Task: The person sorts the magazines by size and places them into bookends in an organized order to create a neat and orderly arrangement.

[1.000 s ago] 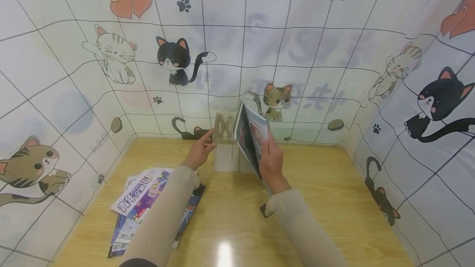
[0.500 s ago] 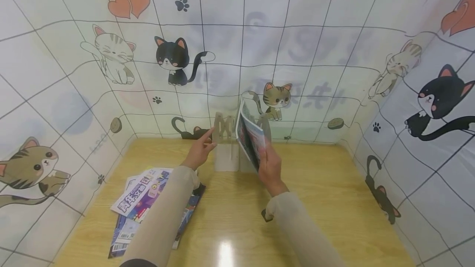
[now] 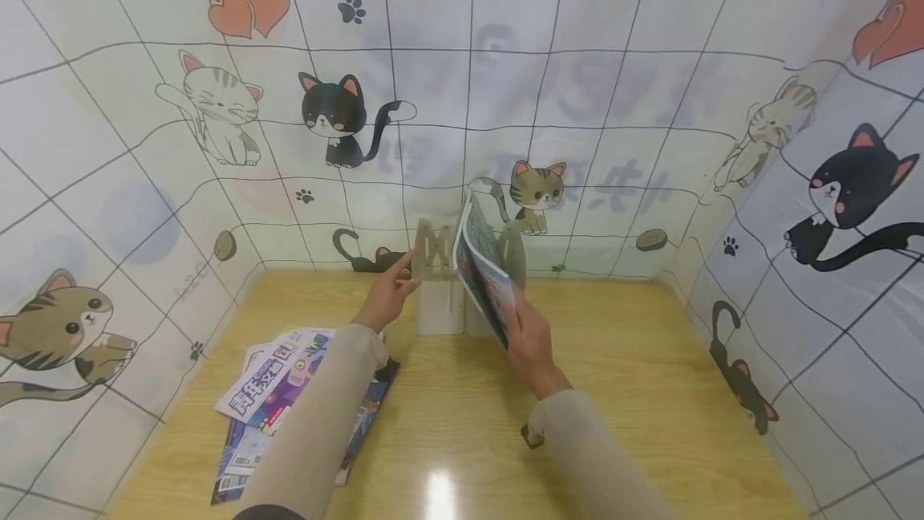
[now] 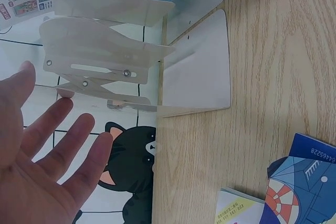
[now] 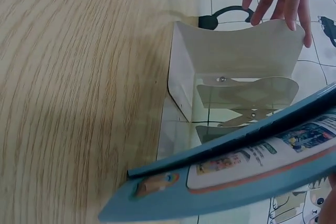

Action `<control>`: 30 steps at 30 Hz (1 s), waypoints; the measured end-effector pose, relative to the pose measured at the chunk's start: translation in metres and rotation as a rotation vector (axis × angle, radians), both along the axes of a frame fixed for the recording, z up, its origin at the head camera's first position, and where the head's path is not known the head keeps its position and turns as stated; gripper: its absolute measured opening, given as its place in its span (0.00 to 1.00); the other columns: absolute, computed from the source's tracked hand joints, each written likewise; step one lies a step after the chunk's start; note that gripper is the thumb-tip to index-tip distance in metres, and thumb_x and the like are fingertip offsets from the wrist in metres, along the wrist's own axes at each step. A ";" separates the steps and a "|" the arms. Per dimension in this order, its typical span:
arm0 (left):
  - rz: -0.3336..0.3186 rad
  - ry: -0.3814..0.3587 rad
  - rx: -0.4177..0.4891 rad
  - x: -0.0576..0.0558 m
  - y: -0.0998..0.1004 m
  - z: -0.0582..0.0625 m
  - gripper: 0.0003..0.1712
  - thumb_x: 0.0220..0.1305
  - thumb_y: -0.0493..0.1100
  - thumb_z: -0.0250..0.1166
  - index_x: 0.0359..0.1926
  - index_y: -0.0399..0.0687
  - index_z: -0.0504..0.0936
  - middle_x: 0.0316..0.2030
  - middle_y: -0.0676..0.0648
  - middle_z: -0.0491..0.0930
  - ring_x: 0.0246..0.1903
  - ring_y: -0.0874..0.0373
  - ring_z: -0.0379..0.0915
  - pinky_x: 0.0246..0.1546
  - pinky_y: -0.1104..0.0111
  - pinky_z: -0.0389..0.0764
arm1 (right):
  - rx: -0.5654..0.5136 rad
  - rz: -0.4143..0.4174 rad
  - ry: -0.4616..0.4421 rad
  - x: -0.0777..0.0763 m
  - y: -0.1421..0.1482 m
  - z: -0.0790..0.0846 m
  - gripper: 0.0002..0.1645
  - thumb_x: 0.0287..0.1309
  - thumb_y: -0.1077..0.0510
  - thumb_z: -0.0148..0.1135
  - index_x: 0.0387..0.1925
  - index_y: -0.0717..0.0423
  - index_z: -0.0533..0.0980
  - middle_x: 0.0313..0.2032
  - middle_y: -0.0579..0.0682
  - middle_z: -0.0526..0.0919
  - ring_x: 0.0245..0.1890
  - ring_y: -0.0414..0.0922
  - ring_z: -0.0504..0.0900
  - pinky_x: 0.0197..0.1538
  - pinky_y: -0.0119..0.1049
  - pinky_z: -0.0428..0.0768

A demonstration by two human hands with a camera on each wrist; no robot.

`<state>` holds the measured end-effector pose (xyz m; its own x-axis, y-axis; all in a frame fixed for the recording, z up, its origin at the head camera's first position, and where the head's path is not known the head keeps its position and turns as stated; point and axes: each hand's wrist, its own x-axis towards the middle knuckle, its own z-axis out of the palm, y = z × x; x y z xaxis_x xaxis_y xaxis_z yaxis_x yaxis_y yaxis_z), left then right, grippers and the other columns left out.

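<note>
My left hand [image 3: 388, 295] is at the left end of a whitish expanding bookend [image 3: 440, 307] against the back wall. In the left wrist view, thumb and index finger lie on either side of the bookend's end plate, pinching its edge; the other fingers stretch out straight. My right hand [image 3: 530, 343] grips a magazine [image 3: 485, 263] by its near edge. The magazine stands tilted over the bookend's right half, in front of its right end plate [image 3: 512, 251], with its pages slightly parted. In the right wrist view, its blue-edged cover [image 5: 210, 203] spans the lower part.
Several magazines [image 3: 274, 392] lie in a loose pile on the wooden table [image 3: 447, 440], left, partly under my left sleeve. Cat-patterned sheeting [image 3: 433, 103] walls the table at the back and both sides. A small dark piece [image 3: 532, 436] shows by my right cuff.
The magazine in my right hand shifts slightly and its top leans, uncovering the bookend's right end plate. My right hand ends slightly lower and to the right. The left hand stays put.
</note>
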<state>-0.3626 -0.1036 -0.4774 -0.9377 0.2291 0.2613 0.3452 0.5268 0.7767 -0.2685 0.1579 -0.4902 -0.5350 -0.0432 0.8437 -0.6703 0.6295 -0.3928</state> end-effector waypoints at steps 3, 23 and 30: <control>-0.002 -0.008 -0.007 0.000 0.000 -0.002 0.33 0.58 0.52 0.54 0.62 0.73 0.53 0.40 0.45 0.74 0.34 0.53 0.74 0.32 0.61 0.74 | 0.064 0.003 0.027 0.004 0.005 -0.002 0.24 0.62 0.50 0.40 0.55 0.57 0.66 0.38 0.55 0.78 0.36 0.49 0.76 0.36 0.46 0.73; 0.003 -0.012 -0.007 0.001 -0.001 0.000 0.32 0.58 0.51 0.54 0.62 0.73 0.53 0.41 0.46 0.74 0.36 0.51 0.74 0.35 0.58 0.73 | 0.323 0.031 -0.150 0.016 0.019 -0.029 0.30 0.54 0.44 0.52 0.59 0.45 0.62 0.46 0.51 0.76 0.29 0.39 0.78 0.33 0.37 0.76; 0.000 -0.009 -0.007 0.003 -0.001 0.002 0.32 0.58 0.51 0.54 0.63 0.70 0.53 0.43 0.41 0.73 0.37 0.49 0.73 0.34 0.58 0.73 | 0.276 0.068 -0.299 0.012 0.019 -0.034 0.37 0.47 0.52 0.61 0.61 0.42 0.60 0.49 0.49 0.74 0.40 0.43 0.77 0.29 0.28 0.76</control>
<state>-0.3599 -0.1044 -0.4753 -0.9401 0.2307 0.2511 0.3379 0.5320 0.7764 -0.2569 0.1770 -0.5237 -0.7433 -0.2898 0.6029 -0.5956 0.6971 -0.3991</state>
